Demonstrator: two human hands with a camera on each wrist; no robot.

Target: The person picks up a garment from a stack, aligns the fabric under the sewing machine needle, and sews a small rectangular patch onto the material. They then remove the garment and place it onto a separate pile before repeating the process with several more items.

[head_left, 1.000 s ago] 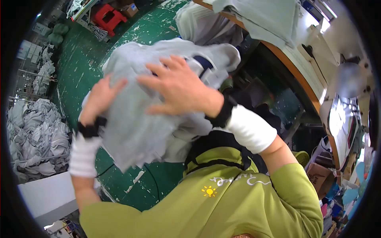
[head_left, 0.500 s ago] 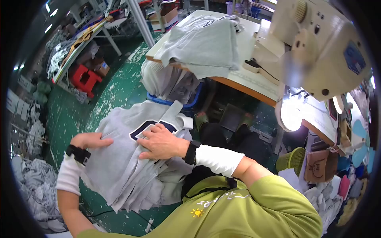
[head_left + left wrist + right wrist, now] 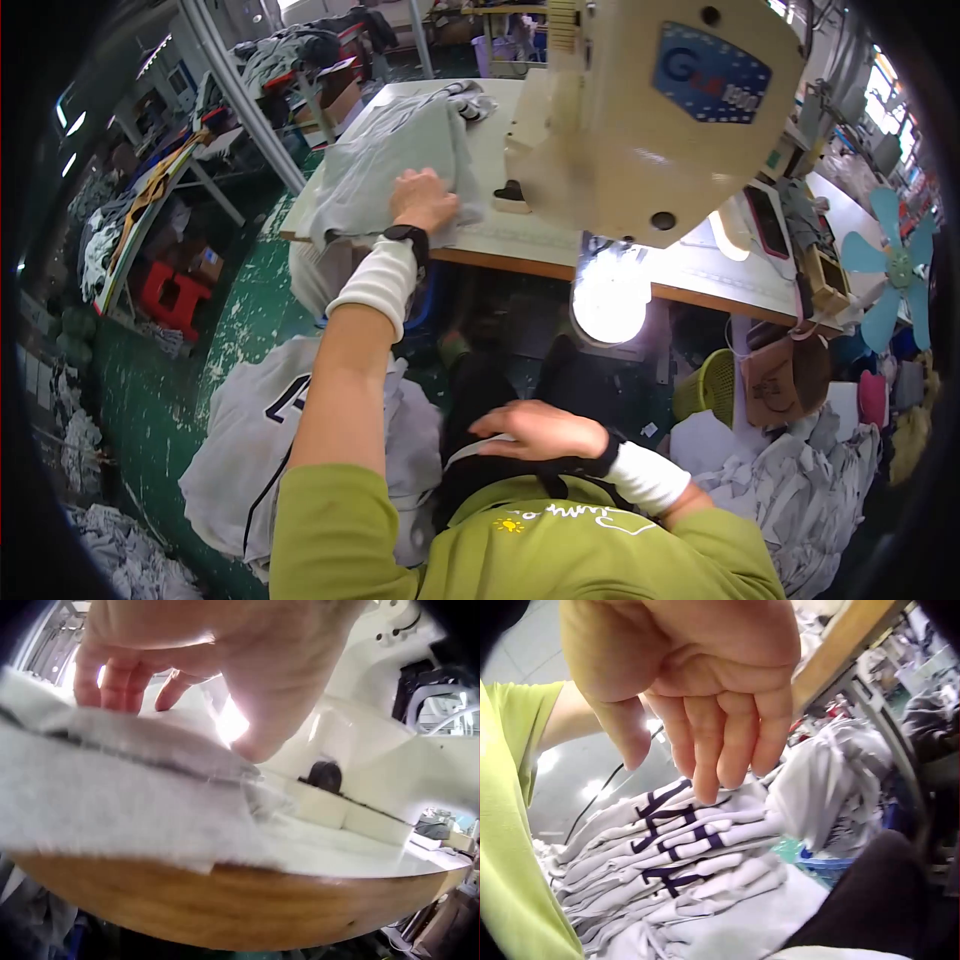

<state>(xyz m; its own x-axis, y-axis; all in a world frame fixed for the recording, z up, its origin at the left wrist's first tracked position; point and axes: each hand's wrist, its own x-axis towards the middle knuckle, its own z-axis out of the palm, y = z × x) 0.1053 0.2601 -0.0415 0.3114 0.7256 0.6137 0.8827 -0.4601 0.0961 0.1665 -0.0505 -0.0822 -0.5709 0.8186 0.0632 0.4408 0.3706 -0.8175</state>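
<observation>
On the sewing table lies a grey garment piece (image 3: 390, 165), spread out with its front part near the table edge. My left hand (image 3: 424, 200) rests on it, arm stretched forward; in the left wrist view the fingertips and thumb touch the grey cloth (image 3: 127, 795) with a gap between them. Held in the air before my waist, my right hand (image 3: 545, 430) is empty, its fingers loosely bent. Below it in the right wrist view is a stack of grey garments (image 3: 675, 847) with dark navy trim, seen also as a pile (image 3: 250, 420) beside my legs.
A cream sewing machine (image 3: 670, 120) with a bright lamp (image 3: 610, 300) stands on the white table (image 3: 500, 240), right of the garment. To the right are a yellow-green basket (image 3: 707, 385), a brown box (image 3: 785, 380) and a blue fan (image 3: 895, 265). A red stool (image 3: 172, 298) stands at left.
Both hands have left the garment pile. My left hand has moved forward onto the cloth on the table; my right hand has drawn back to my waist. The view has swung right toward the machine.
</observation>
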